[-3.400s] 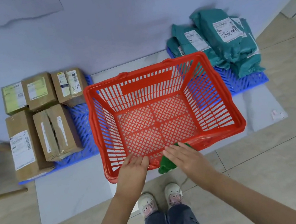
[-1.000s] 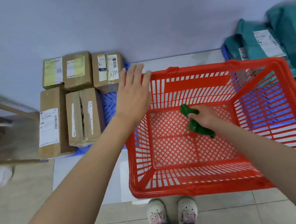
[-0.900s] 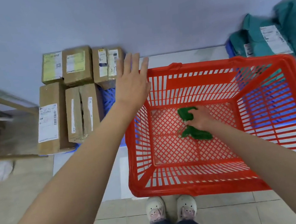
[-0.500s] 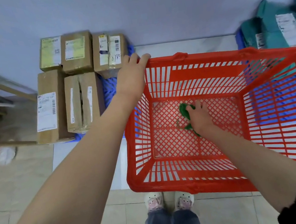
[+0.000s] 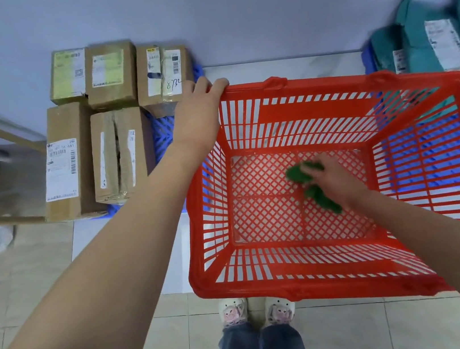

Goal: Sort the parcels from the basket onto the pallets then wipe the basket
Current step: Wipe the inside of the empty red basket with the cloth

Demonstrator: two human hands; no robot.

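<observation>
Basket: red plastic lattice, on the floor betw. the two pallets, empty of parcels; only the cloth inside.
Cloth: green, bunched, on the mesh bottom, right of centre.
R hand: down inside, flat on the cloth, fingers bent over it and pressing it to the mesh; a loose hold, not a pinch.
L hand: on the far-left rim corner, fingers curled over the edge, steadying.
Handling, basket: prob. light and stiff, w/ some flex in the slatted walls; likely slides on tile if pushed, so best hold is the thick rim or a corner, as now.
Handling, cloth: soft, limp; may snag in the lattice holes.
Cardboard boxes: five, packed close on the blue pallet at left.
Teal mailer bags: heaped at far right, on another blue pallet (judged; mostly hidden).
Stage: sorting looks done; wiping bottom now, walls prob. next.
Floor: beige tile, w/ a pale sheet under the pallets.
Room: plain pale wall close behind; wooden frame at left edge, blurred.
</observation>
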